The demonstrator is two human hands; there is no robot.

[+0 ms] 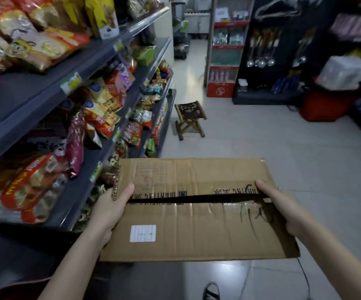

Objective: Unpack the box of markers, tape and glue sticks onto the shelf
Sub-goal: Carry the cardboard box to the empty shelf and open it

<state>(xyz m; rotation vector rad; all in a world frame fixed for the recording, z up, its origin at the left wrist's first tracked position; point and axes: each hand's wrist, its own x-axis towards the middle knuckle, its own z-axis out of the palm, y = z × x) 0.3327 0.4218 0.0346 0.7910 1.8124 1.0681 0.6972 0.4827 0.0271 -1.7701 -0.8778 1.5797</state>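
Here, one cardboard box (197, 224), its two flaps meeting at a dark slit edged with upside-down black print too blurred to read, plus one white label (142, 233), is gripped at its ends by the left hand (112, 211) and right hand (283, 210), with the snack shelves (34, 98) just left of it and one folding stool (189, 120) beyond it.

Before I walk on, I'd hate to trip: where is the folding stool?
Head view: the stool stands on the floor ahead, beyond the box, right of where the snack shelves end.
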